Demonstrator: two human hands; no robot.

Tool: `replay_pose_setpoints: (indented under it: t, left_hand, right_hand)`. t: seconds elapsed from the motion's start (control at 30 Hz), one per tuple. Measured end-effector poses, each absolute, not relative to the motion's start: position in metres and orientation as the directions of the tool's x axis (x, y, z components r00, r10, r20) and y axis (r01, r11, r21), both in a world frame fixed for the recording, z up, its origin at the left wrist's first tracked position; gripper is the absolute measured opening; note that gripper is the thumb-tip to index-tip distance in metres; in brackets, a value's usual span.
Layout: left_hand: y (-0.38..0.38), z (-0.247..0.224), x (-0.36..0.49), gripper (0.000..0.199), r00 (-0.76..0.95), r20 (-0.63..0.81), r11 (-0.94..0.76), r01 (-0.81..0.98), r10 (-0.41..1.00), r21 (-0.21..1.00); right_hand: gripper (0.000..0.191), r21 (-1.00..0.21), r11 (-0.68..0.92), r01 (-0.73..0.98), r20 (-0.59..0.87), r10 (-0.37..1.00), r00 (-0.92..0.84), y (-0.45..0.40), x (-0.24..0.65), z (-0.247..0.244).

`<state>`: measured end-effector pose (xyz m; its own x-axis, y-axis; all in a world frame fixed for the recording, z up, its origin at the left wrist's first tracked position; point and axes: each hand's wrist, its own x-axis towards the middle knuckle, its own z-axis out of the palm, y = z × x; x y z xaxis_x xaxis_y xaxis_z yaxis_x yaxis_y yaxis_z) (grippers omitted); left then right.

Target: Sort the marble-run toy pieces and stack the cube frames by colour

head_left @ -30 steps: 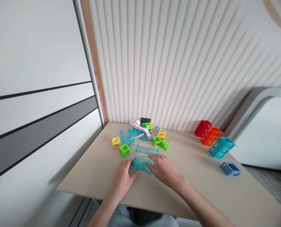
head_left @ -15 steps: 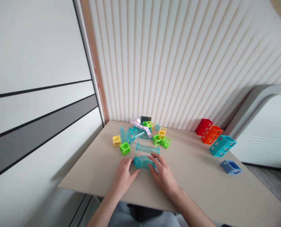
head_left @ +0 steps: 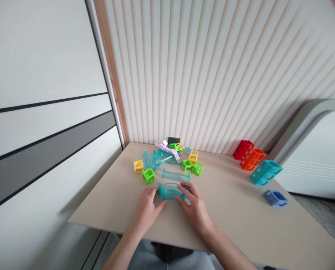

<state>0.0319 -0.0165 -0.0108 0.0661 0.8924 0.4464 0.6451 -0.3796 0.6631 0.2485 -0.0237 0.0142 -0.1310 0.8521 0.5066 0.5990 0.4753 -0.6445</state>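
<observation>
A curved, see-through teal track piece (head_left: 171, 191) lies near the front of the table between my hands. My left hand (head_left: 148, 206) grips its left end, thumb on the near side and fingers at the back. Around the right end, my right hand (head_left: 194, 204) is closed, with its fingers over the top and the thumb at the near edge. A straight teal track piece (head_left: 175, 175) lies just beyond. To the left are a green cube frame (head_left: 148, 175) and a yellow cube frame (head_left: 138, 166).
Behind lies a pile of teal track parts (head_left: 153, 159) with a pale purple track piece (head_left: 170, 150) on top. Green cube frames (head_left: 197, 168) sit to its right. Red (head_left: 243, 150), orange (head_left: 252, 159), teal (head_left: 265, 172) and blue blocks (head_left: 276, 198) stand along the table's (head_left: 226, 213) right side.
My right thumb and fingers have shifted slightly on the curved track piece. Both hands stay on it; the other pieces lie as before.
</observation>
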Motion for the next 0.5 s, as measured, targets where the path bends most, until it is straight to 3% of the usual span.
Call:
replay_pose_setpoints:
  t: [0.23,0.4,0.5]
  left_hand:
    - [-0.016,-0.013,0.032,0.034,0.064,0.430,-0.364,0.650,0.901,0.667]
    - [-0.018,-0.013,0.031,0.053,0.059,0.438,-0.377,0.619,0.897,0.689]
    - [-0.019,-0.012,0.031,0.055,0.072,0.442,-0.394,0.597,0.894,0.699]
  right_hand:
    - [0.031,-0.638,0.443,0.630,0.446,0.879,-0.167,-0.027,0.252,0.014]
    - [0.043,-0.602,0.434,0.670,0.438,0.881,-0.178,-0.031,0.253,0.021]
    - [0.048,-0.576,0.407,0.709,0.437,0.886,-0.153,-0.035,0.254,0.023]
